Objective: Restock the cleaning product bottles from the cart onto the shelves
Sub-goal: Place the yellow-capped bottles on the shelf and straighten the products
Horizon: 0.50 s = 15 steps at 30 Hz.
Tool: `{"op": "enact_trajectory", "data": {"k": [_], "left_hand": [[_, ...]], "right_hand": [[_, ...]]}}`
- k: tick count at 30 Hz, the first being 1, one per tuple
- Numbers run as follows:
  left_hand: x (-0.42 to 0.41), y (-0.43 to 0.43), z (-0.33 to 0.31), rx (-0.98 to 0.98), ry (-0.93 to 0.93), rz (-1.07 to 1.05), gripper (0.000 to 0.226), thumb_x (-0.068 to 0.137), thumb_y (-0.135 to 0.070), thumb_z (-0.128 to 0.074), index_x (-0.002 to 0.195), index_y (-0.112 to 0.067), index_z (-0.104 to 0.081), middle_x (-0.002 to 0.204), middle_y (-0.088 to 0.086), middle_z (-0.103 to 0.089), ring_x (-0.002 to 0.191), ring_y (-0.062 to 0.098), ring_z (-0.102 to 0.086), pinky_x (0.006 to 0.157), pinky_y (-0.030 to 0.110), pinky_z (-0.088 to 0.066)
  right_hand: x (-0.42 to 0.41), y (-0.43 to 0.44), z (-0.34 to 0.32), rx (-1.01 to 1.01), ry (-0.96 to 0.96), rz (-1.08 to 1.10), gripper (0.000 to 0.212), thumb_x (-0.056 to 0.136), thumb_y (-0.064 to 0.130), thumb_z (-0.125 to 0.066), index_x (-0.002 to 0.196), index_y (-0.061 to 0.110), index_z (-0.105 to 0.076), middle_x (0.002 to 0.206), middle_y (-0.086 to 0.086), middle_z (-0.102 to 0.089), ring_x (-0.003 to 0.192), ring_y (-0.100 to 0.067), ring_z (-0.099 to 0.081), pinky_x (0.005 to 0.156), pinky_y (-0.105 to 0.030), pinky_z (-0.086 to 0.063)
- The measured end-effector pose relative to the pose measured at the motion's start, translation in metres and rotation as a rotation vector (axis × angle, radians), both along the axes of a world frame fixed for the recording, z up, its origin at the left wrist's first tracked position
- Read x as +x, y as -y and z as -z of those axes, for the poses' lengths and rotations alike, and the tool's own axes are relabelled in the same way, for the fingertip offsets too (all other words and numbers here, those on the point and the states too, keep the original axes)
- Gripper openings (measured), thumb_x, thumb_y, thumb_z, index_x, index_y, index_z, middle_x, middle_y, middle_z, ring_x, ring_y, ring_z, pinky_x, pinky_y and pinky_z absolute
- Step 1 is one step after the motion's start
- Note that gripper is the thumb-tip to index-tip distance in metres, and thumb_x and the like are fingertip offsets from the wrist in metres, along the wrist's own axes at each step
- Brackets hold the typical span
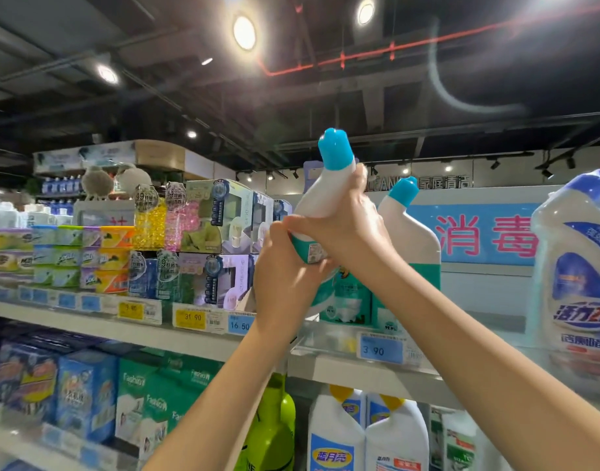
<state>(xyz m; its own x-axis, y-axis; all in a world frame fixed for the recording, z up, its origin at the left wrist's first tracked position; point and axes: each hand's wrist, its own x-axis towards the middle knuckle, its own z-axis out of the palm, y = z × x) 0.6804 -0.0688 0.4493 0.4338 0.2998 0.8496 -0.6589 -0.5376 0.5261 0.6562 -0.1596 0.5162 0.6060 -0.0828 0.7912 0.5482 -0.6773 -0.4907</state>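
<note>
A white cleaner bottle (326, 195) with a blue angled cap and teal label is raised at the top shelf (366, 367). My right hand (346, 226) grips its neck and shoulder from the right. My left hand (285, 270) holds its lower body from the left, fingers curled round the label. Just behind it to the right, a second identical bottle (410, 239) stands upright on the shelf. The held bottle's base is hidden behind my hands, so I cannot tell whether it touches the shelf.
A large white bleach bottle (577, 266) with a blue label stands at the right edge. Boxed air fresheners (217, 246) are stacked to the left. Price tags (380, 350) line the shelf front. Below are white bottles (366, 436), a green bottle (275, 426) and boxes.
</note>
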Motion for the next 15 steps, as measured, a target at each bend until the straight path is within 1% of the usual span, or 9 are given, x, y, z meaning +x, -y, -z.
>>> {"op": "enact_trajectory", "data": {"k": [3, 5, 6, 8, 9, 10, 12, 14, 15], "left_hand": [[-0.008, 0.005, 0.0, 0.053, 0.037, -0.069, 0.055, 0.066, -0.045, -0.081, 0.097, -0.021, -0.042, 0.095, -0.003, -0.053, 0.083, 0.016, -0.057, 0.065, 0.034, -0.05], [-0.01, 0.0, 0.003, 0.135, 0.03, -0.043, 0.046, 0.073, -0.046, -0.075, 0.098, -0.025, -0.042, 0.097, -0.005, -0.055, 0.083, 0.013, -0.057, 0.066, 0.032, -0.05], [-0.01, -0.004, 0.002, 0.163, 0.006, 0.047, 0.037, 0.079, -0.043, -0.07, 0.098, -0.028, -0.043, 0.1, -0.008, -0.056, 0.086, 0.009, -0.058, 0.069, 0.031, -0.05], [-0.012, -0.017, -0.004, 0.162, -0.102, 0.369, 0.019, 0.088, -0.033, -0.062, 0.1, -0.034, -0.047, 0.108, -0.016, -0.058, 0.096, -0.003, -0.057, 0.078, 0.026, -0.047], [-0.012, -0.023, -0.008, 0.167, -0.171, 0.517, 0.02, 0.09, -0.028, -0.061, 0.103, -0.037, -0.048, 0.112, -0.018, -0.057, 0.1, -0.007, -0.056, 0.081, 0.022, -0.046], [-0.01, -0.028, -0.012, 0.186, -0.238, 0.638, 0.028, 0.089, -0.024, -0.061, 0.108, -0.039, -0.048, 0.116, -0.017, -0.057, 0.102, -0.008, -0.056, 0.082, 0.019, -0.047], [-0.008, -0.033, -0.018, 0.222, -0.352, 0.815, 0.043, 0.087, -0.018, -0.063, 0.12, -0.039, -0.045, 0.12, -0.011, -0.058, 0.102, -0.002, -0.061, 0.078, 0.016, -0.051], [-0.005, -0.033, -0.02, 0.229, -0.373, 0.892, 0.052, 0.085, -0.012, -0.064, 0.129, -0.031, -0.043, 0.118, -0.003, -0.062, 0.102, 0.004, -0.064, 0.079, 0.019, -0.053], [-0.005, -0.03, -0.02, 0.218, -0.356, 0.878, 0.055, 0.082, -0.012, -0.066, 0.13, -0.027, -0.043, 0.117, -0.001, -0.063, 0.1, 0.005, -0.065, 0.078, 0.02, -0.054]], "right_hand": [[0.001, 0.003, -0.011, -0.011, 0.006, -0.087, 0.088, 0.07, 0.044, -0.076, 0.135, 0.02, -0.023, 0.102, 0.004, -0.051, 0.09, -0.016, -0.056, 0.069, -0.028, -0.047], [0.003, 0.012, -0.016, -0.038, -0.023, -0.129, 0.081, 0.071, 0.041, -0.076, 0.133, 0.02, -0.028, 0.103, 0.004, -0.054, 0.091, -0.016, -0.059, 0.064, -0.022, -0.045], [0.005, 0.018, -0.017, -0.044, -0.039, -0.156, 0.08, 0.072, 0.04, -0.076, 0.134, 0.02, -0.029, 0.105, 0.003, -0.055, 0.093, -0.016, -0.059, 0.063, -0.021, -0.045], [0.006, 0.029, -0.021, -0.059, -0.028, -0.241, 0.078, 0.073, 0.034, -0.077, 0.134, 0.022, -0.031, 0.11, 0.002, -0.058, 0.095, -0.017, -0.06, 0.071, -0.026, -0.051], [0.007, 0.035, -0.023, -0.077, -0.011, -0.291, 0.077, 0.073, 0.03, -0.078, 0.135, 0.022, -0.032, 0.111, 0.001, -0.058, 0.096, -0.016, -0.06, 0.077, -0.029, -0.054], [0.006, 0.038, -0.025, -0.104, 0.0, -0.341, 0.077, 0.074, 0.026, -0.078, 0.135, 0.022, -0.031, 0.111, 0.002, -0.057, 0.096, -0.014, -0.06, 0.079, -0.028, -0.055], [0.002, 0.043, -0.028, -0.181, -0.018, -0.436, 0.072, 0.079, 0.016, -0.074, 0.136, 0.021, -0.03, 0.108, 0.005, -0.055, 0.091, -0.009, -0.059, 0.075, -0.02, -0.055], [0.002, 0.048, -0.028, -0.226, -0.067, -0.577, 0.068, 0.083, 0.012, -0.071, 0.138, 0.018, -0.03, 0.11, 0.001, -0.056, 0.092, -0.01, -0.062, 0.076, -0.019, -0.056], [0.003, 0.051, -0.026, -0.229, -0.094, -0.636, 0.067, 0.084, 0.015, -0.07, 0.138, 0.017, -0.032, 0.112, -0.002, -0.057, 0.094, -0.013, -0.064, 0.077, -0.02, -0.056]]}}
